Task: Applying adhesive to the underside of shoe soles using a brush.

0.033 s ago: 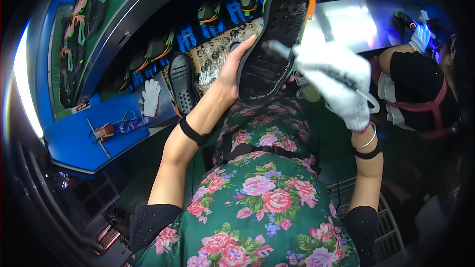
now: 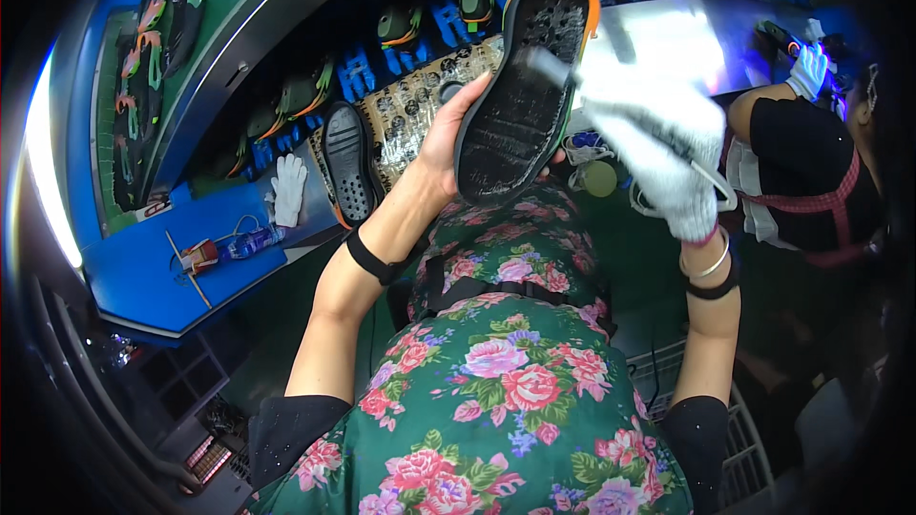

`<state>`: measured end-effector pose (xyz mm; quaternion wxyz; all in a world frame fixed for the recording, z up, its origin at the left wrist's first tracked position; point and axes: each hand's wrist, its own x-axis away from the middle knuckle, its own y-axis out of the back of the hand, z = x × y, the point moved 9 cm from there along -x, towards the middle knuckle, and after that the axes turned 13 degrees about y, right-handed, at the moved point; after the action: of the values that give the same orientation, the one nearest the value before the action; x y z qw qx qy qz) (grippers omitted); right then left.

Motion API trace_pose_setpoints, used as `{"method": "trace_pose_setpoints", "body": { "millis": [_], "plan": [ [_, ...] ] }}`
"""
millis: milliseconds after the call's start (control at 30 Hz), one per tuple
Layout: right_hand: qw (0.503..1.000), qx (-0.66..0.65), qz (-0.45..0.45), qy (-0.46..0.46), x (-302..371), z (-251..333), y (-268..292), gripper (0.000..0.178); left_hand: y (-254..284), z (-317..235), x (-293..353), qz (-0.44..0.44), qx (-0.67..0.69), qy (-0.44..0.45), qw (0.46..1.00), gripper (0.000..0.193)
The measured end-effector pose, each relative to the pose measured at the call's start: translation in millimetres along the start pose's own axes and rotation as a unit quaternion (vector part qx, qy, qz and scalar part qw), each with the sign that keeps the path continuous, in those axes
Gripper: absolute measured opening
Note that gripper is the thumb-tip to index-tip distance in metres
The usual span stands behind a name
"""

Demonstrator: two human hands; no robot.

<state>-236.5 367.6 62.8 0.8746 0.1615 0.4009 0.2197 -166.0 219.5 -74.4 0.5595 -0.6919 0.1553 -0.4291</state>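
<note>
My bare left hand point(image 2: 453, 133) grips a black shoe sole point(image 2: 520, 105) by its left edge. The sole is tilted up in front of me, its hollow inner side facing me, with an orange and green rim around the far end. It looks wet and glossy inside. In my white-gloved right hand point(image 2: 658, 129) is a brush point(image 2: 551, 67), its blurred tip over the upper middle of the sole. Whether the bristles touch the surface I cannot tell. A thin white tube or cord point(image 2: 711, 186) loops below the glove.
A second black sole point(image 2: 350, 167) rests left of a wrapped patterned board point(image 2: 410, 114). A white glove point(image 2: 288, 189) and a blue bottle point(image 2: 256, 241) lie on the blue table point(image 2: 143, 277). Shoe parts line the rack behind. At right a co-worker point(image 2: 801, 157) sits with a gloved hand raised.
The brush has shifted a little up the sole, toward its orange-rimmed end. My right hand has moved slightly right. My left hand keeps its hold on the sole.
</note>
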Motion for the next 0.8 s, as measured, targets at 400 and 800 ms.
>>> {"method": "trace_pose_setpoints", "body": {
  "millis": [400,800],
  "plan": [
    [0.964,-0.266,-0.005,-0.032,36,47,-38,0.023,10,-9,18,0.061,0.024,-0.053,0.996,0.077],
    [0.816,-0.379,-0.262,-0.351,106,-25,-53,0.023,-128,-196,128,0.31,-0.188,-0.245,0.899,0.105]
  ]
}}
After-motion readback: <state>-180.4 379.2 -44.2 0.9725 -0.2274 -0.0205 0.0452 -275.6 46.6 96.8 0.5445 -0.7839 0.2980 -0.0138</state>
